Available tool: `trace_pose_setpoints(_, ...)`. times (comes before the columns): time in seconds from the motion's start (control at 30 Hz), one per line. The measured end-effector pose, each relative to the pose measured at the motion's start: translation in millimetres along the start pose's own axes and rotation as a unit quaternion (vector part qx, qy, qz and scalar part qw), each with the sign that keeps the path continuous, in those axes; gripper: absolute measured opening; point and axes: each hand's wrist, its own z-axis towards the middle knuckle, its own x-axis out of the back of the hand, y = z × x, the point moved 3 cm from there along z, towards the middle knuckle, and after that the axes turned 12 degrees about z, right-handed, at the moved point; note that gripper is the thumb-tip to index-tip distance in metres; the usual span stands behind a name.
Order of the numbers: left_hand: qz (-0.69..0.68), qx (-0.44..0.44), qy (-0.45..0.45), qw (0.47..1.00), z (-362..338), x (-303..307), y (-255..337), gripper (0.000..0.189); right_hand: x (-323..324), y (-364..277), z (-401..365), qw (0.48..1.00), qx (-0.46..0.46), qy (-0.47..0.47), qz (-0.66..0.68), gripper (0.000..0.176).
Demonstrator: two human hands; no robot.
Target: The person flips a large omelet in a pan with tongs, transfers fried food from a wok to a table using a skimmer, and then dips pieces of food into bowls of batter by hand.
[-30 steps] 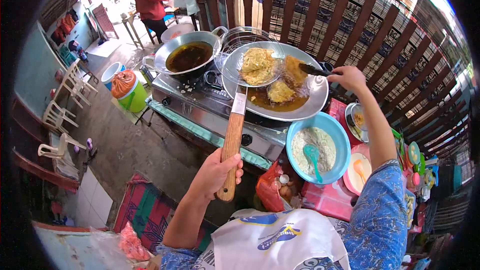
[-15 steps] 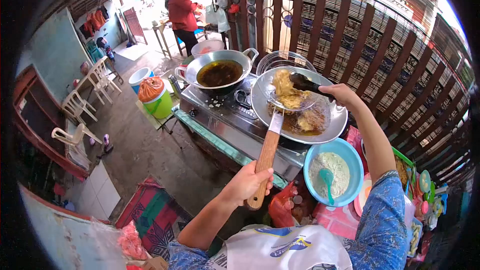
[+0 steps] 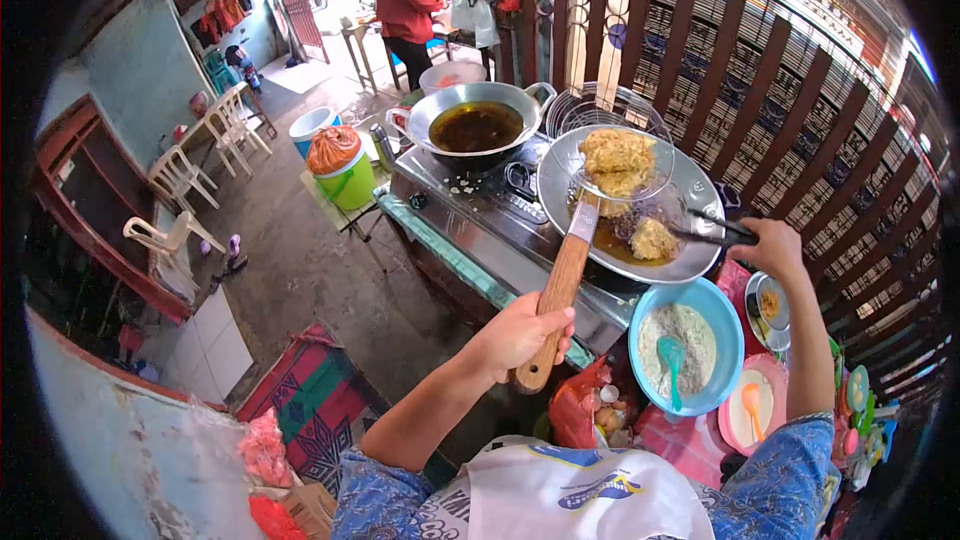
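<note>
My left hand [image 3: 515,337] is closed around the wooden handle of a skimmer [image 3: 562,300]. Several golden fried pieces [image 3: 617,162] lie in its round mesh bowl, held over a metal wok [image 3: 703,195]. In my right hand [image 3: 770,245] is a pair of black tongs [image 3: 718,230], whose tips reach the edge of another fried piece [image 3: 654,240] in the wok's hot oil. Just below the wok sits a light blue basin [image 3: 731,340] of white flour with a teal spoon [image 3: 672,360].
A second wok [image 3: 404,124] of dark oil stands on the stove [image 3: 470,200]. Behind the woks runs a slatted fence [image 3: 680,50]. A pink bowl of batter [image 3: 779,380] is by my right arm. A person in red [image 3: 405,10] stands farther back.
My right hand has moved the tongs from the pieces in the skimmer down and right to the piece in the oil. The view has shifted slightly.
</note>
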Motion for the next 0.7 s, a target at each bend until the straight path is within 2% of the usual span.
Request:
trace_pose_setpoints(0.07,0.007,-0.002,0.000,1.000,1,0,3,0.015,-21,-2,-5,0.999,0.033,-0.024,-0.035,0.046)
trace_pose_setpoints(0.33,0.007,-0.011,-0.008,1.000,-2,-5,14,0.017,-87,-32,11,0.989,0.084,0.051,-0.108,0.049)
trace_pose_setpoints(0.4,-0.004,-0.019,-0.007,1.000,-6,-5,16,0.016,-88,-37,11,0.984,0.096,0.068,-0.131,0.049)
trace_pose_setpoints(0.47,-0.005,-0.016,0.003,1.000,-9,-2,15,0.016,-83,-43,8,0.991,0.091,0.047,-0.083,0.049)
trace_pose_setpoints(0.53,-0.005,-0.006,-0.003,1.000,-12,-2,14,0.016,-77,-49,3,0.993,0.069,0.037,-0.090,0.044)
trace_pose_setpoints(0.6,-0.015,0.002,0.018,1.000,-16,-1,16,0.021,-85,-44,5,0.990,0.082,0.013,-0.115,0.051)
trace_pose_setpoints(0.7,0.001,-0.002,0.023,1.000,-17,1,15,0.023,-106,-30,14,0.984,0.102,0.048,-0.138,0.049)
